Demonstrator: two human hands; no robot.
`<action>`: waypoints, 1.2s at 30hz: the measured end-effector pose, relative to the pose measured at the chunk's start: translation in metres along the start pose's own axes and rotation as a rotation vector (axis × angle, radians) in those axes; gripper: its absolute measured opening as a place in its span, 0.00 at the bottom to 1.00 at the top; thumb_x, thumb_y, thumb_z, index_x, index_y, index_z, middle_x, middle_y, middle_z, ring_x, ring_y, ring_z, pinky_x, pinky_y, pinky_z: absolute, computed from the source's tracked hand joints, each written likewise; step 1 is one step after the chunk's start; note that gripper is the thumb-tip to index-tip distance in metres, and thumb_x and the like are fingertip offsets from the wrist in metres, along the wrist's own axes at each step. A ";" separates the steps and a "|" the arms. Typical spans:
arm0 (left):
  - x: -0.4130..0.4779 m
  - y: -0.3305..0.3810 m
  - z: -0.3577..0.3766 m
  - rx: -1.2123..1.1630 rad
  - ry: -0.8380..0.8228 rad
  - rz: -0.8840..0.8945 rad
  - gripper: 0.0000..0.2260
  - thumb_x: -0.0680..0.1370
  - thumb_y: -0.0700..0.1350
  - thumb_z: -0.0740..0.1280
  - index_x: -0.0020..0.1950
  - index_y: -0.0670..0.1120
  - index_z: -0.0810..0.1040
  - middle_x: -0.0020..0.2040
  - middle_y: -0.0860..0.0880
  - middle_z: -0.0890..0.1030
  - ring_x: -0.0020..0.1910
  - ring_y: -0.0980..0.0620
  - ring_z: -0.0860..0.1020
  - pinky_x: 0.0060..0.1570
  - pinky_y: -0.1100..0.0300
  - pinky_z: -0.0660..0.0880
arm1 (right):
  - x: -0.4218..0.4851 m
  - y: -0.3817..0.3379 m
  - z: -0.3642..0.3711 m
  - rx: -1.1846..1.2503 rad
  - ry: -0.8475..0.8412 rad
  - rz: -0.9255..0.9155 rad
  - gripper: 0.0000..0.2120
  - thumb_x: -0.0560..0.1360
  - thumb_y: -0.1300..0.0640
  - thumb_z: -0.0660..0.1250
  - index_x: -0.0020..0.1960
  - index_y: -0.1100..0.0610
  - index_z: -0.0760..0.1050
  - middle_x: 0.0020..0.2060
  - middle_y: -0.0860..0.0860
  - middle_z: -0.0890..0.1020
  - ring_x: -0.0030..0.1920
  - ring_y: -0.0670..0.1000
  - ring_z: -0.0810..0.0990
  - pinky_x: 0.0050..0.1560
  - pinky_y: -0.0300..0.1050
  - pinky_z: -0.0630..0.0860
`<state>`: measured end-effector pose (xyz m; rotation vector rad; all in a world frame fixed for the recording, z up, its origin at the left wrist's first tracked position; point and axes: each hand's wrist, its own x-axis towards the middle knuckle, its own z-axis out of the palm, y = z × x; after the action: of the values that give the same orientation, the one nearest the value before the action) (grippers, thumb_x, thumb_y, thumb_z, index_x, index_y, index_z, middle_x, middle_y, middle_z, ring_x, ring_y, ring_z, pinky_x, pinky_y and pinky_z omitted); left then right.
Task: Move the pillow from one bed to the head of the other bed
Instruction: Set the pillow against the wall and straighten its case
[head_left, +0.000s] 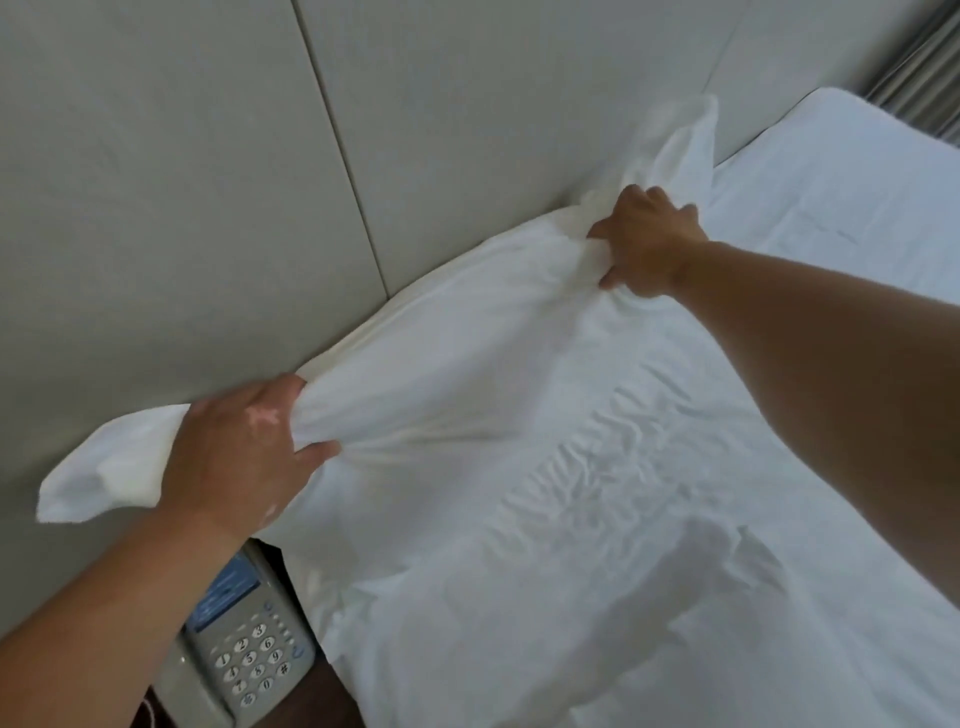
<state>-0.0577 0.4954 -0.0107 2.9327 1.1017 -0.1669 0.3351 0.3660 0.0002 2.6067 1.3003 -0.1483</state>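
A white pillow (457, 343) lies along the head of the bed (649, 571), pressed against the padded grey headboard (182, 208). My left hand (244, 457) grips the pillow's near end, with loose pillowcase cloth sticking out past it to the left. My right hand (649, 244) clutches the far end, where more loose cloth stands up against the headboard. The bed is covered by a wrinkled white sheet.
A grey desk telephone (244, 644) with a keypad sits on a dark bedside table (322, 696) below my left forearm. Grey curtains (919, 67) hang at the top right, beyond the bed's far corner.
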 end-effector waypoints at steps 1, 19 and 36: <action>0.003 -0.001 -0.001 -0.008 -0.021 0.000 0.29 0.63 0.60 0.83 0.53 0.41 0.82 0.44 0.38 0.87 0.44 0.35 0.85 0.44 0.44 0.82 | 0.000 0.000 0.009 -0.013 -0.018 -0.002 0.32 0.71 0.48 0.77 0.73 0.42 0.71 0.67 0.54 0.68 0.69 0.61 0.65 0.57 0.62 0.71; 0.026 -0.043 -0.027 0.004 -0.016 -0.116 0.21 0.67 0.53 0.83 0.48 0.39 0.83 0.42 0.35 0.85 0.42 0.33 0.83 0.42 0.47 0.77 | 0.008 0.003 -0.018 0.044 0.121 0.013 0.18 0.71 0.50 0.79 0.59 0.54 0.82 0.53 0.57 0.83 0.62 0.63 0.74 0.47 0.51 0.69; 0.011 -0.033 -0.014 -0.192 -0.311 -0.250 0.30 0.66 0.56 0.82 0.62 0.42 0.81 0.57 0.37 0.85 0.56 0.36 0.82 0.44 0.55 0.67 | -0.015 -0.004 0.018 0.081 0.043 -0.035 0.43 0.75 0.58 0.72 0.82 0.52 0.50 0.82 0.51 0.52 0.81 0.59 0.48 0.69 0.64 0.71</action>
<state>-0.0697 0.5279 0.0034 2.4866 1.3393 -0.4712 0.3231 0.3522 -0.0152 2.6684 1.3831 -0.1548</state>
